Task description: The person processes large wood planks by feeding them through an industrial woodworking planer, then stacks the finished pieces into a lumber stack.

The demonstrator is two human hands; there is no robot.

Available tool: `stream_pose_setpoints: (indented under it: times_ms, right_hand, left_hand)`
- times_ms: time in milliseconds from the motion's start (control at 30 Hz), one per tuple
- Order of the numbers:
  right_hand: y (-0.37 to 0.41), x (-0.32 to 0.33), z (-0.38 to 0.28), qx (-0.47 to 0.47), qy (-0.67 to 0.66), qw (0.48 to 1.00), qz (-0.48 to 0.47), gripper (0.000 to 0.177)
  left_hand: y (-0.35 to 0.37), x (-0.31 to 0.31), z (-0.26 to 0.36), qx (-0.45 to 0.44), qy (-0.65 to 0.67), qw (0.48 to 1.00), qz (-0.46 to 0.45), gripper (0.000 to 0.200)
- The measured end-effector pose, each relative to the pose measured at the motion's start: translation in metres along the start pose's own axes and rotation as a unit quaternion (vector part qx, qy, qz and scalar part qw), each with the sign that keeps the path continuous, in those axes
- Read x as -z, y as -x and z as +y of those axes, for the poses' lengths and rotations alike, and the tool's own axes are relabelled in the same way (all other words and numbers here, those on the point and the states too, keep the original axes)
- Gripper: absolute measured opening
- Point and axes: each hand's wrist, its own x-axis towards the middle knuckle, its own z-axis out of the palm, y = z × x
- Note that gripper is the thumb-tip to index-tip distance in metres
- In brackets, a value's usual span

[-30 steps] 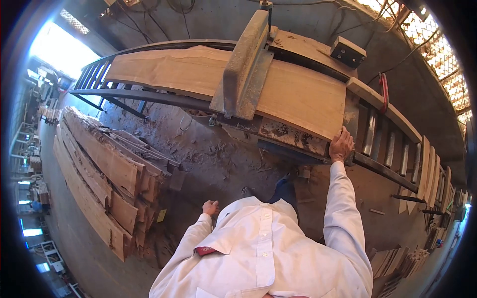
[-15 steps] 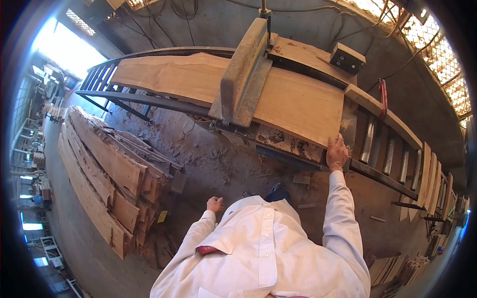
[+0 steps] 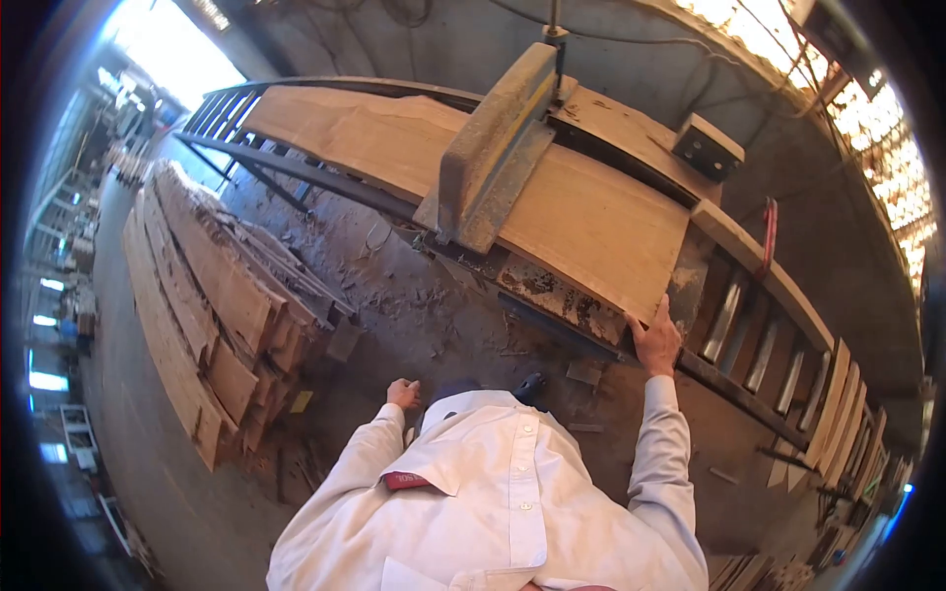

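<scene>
A long wide wooden board (image 3: 601,231) lies on the bed of a machine, passing under a dusty metal guard (image 3: 493,148). My right hand (image 3: 656,345) is at the board's near right corner, its thumb on the long edge and its fingers round the end. Beyond the guard, the same board, with an uneven edge, stretches left over the rails. My left hand (image 3: 403,393) hangs low beside my body, its fingers curled in with nothing visible in them.
A roller stand (image 3: 759,360) extends to the right, with a wooden fence strip (image 3: 764,276) and a red clamp (image 3: 770,236) behind it. Stacked rough planks (image 3: 212,315) lie on the floor at left. Shavings and offcuts litter the ground. A dark block (image 3: 708,148) sits behind the board.
The view has tilted and shifted. On the board's corner my right thumb now stands apart from the fingers. My left hand stays low at my side; the board looks nearly unmoved.
</scene>
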Motion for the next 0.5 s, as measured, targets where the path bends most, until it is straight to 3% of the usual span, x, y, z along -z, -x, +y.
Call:
stream_pose_setpoints:
  times_ms: [33, 233, 367, 500]
  right_hand:
    - [0.001, -0.006, 0.004, 0.013, -0.001, 1.0, 0.027, 0.098]
    - [0.007, 0.006, -0.014, -0.046, 0.003, 0.999, -0.021, 0.094]
    - [0.008, -0.007, -0.009, -0.035, 0.005, 0.999, 0.01, 0.093]
    - [0.01, 0.001, -0.018, -0.035, -0.031, 0.999, 0.012, 0.088]
  left_hand:
    - [-0.002, -0.001, -0.004, 0.0, -0.005, 1.0, 0.005, 0.033]
    - [-0.005, -0.002, -0.003, 0.0, 0.05, 0.999, 0.012, 0.032]
    - [-0.005, 0.01, 0.033, -0.016, 0.122, 0.992, 0.019, 0.029]
    - [-0.022, 0.027, 0.058, -0.043, 0.115, 0.992, 0.01, 0.027]
